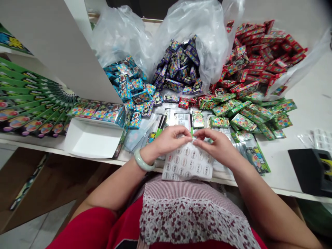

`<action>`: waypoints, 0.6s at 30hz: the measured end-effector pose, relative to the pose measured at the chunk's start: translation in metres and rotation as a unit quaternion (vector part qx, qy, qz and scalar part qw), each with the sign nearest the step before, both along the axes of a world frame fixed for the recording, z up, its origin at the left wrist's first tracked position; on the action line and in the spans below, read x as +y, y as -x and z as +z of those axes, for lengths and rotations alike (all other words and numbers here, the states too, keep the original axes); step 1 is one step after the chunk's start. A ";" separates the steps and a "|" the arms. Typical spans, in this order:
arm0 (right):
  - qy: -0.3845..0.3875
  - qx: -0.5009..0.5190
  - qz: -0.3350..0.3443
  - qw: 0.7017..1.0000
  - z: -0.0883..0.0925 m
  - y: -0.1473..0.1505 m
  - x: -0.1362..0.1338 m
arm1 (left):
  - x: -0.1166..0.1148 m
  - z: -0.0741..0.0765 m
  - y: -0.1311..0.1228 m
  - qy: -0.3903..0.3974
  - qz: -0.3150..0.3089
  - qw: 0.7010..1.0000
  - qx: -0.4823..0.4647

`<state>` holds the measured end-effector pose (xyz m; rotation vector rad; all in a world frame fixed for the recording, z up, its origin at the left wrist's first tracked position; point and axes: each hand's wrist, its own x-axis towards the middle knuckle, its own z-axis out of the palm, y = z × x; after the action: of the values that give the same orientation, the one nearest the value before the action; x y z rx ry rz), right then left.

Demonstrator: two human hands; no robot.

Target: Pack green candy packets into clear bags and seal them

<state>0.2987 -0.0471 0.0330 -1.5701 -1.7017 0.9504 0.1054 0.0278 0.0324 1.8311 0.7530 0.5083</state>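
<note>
A white sheet of round printed stickers (189, 164) hangs over the table's front edge, close to my apron. My left hand (173, 139), with a pale green bangle (141, 162) on its wrist, pinches the sheet's upper edge between thumb and fingers. Right beside it, my right hand (216, 142) is also closed in a pinch at that edge; the fingertips of both hands nearly meet. Whether a single sticker is between them is too small to tell. Just beyond the hands lie a small green box (197, 119) and flat printed plastic packaging (178, 118).
Small blue boxes (129, 84), purple boxes (178, 64), red boxes (264, 58) and green boxes (249, 116) lie in heaps, some in clear plastic bags (192, 20). An open white carton (93, 136) stands left, near fanned green cards (33, 100). A black object (303, 169) sits right.
</note>
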 end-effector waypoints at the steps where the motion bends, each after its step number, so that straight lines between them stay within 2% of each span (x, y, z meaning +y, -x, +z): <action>1: 0.010 0.005 0.003 1.000 0.001 0.000 0.001 | 0.001 0.000 0.002 0.004 0.005 1.000 -0.007; 6: 0.019 -0.016 0.006 1.000 0.004 -0.003 0.004 | 0.003 -0.002 0.014 0.030 0.047 0.998 -0.003; 14: -0.067 -0.109 0.040 0.991 0.011 0.001 0.008 | -0.002 0.001 0.011 0.028 0.057 0.998 0.009; 18: -0.074 -0.124 0.043 0.989 0.011 -0.001 0.008 | -0.003 0.002 0.011 0.025 0.044 0.999 0.014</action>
<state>0.2996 -0.0396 0.0441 -1.5786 -1.9765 0.6745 0.0945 0.0246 0.0343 1.7690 0.8604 0.5167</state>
